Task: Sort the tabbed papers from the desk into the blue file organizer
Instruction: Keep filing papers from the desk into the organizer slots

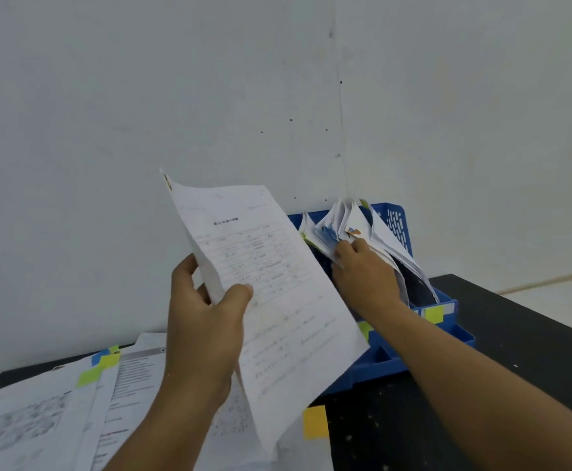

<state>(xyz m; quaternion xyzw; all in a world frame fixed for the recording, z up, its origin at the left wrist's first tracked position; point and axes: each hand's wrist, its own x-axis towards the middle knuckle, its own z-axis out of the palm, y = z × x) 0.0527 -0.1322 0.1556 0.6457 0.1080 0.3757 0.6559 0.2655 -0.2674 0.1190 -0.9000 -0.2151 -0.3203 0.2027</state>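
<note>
Right hand (363, 270) fingertips behind filed papers (352, 219)

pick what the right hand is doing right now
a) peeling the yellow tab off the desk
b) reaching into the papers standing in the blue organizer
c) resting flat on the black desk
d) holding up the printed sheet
b: the right hand is in among the filed papers standing in the blue file organizer, while the left hand holds up the printed sheet.

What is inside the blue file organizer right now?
The blue file organizer holds leaning white papers with coloured tabs; the right hand reaches among them. Its left part is covered by the held sheet.
</note>
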